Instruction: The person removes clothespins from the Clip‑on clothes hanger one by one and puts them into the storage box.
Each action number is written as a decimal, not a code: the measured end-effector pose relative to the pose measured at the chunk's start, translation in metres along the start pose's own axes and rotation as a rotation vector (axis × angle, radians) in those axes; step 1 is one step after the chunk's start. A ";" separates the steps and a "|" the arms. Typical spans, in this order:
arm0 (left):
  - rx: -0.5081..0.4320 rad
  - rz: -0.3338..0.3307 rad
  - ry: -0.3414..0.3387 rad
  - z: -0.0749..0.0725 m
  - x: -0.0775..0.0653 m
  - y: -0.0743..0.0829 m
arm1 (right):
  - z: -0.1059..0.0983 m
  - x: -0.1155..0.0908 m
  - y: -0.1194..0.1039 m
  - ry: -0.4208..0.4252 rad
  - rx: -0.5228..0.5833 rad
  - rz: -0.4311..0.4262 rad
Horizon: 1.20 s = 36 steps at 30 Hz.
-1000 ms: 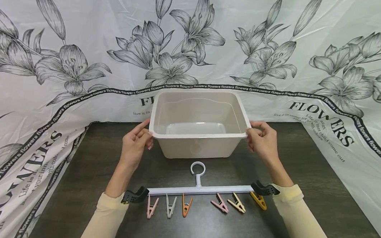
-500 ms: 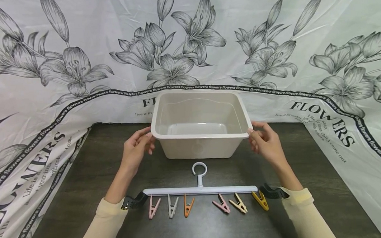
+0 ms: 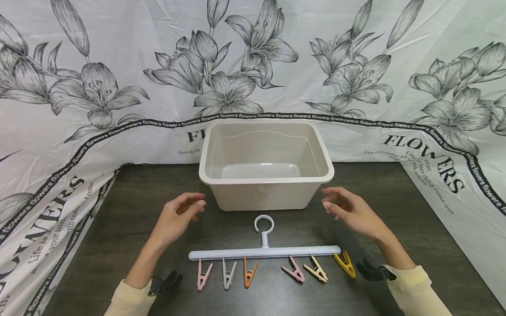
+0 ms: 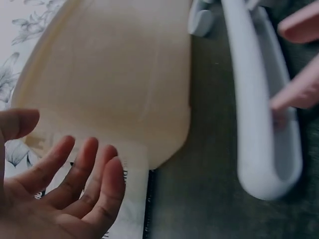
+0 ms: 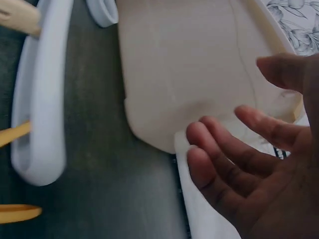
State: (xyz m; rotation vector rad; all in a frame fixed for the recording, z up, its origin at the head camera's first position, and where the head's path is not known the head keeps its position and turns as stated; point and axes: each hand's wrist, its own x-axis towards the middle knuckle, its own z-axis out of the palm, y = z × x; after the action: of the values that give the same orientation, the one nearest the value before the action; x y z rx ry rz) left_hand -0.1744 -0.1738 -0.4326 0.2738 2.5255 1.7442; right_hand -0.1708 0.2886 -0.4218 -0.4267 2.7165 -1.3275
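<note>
A beige plastic basin point(image 3: 263, 195) stands upright at the back of the dark table, its inside bare. My left hand point(image 3: 179, 217) is just off its left front corner, fingers loosely bent and holding nothing. On the other side my right hand point(image 3: 352, 212) is likewise apart from the basin, with relaxed fingers around nothing. Both wrist views show gaps between the fingertips and the basin wall. In front of the basin lies a white hanger bar point(image 3: 264, 252) with a round hook point(image 3: 258, 223) pointing toward the basin.
Along the bar's near side lie several clothespins: pink point(image 3: 204, 275), grey point(image 3: 229, 274), orange point(image 3: 250, 272), another pink point(image 3: 294, 270), cream point(image 3: 316, 269) and yellow point(image 3: 345, 265). A white flower-printed cloth point(image 3: 102, 65) rises behind the table point(image 3: 244, 311).
Both hands have let go of the basin's rim and drawn down and toward me. The basin, hanger and clothespins stay where they were.
</note>
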 end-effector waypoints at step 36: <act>0.342 0.221 -0.395 0.058 -0.035 -0.023 | 0.049 -0.032 0.019 -0.334 -0.115 -0.141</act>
State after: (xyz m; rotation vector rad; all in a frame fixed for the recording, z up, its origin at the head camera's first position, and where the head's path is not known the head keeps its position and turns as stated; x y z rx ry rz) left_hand -0.1340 -0.1350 -0.4768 0.8506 2.5438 1.1475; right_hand -0.1346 0.2716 -0.4679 -0.7859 2.5264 -1.0197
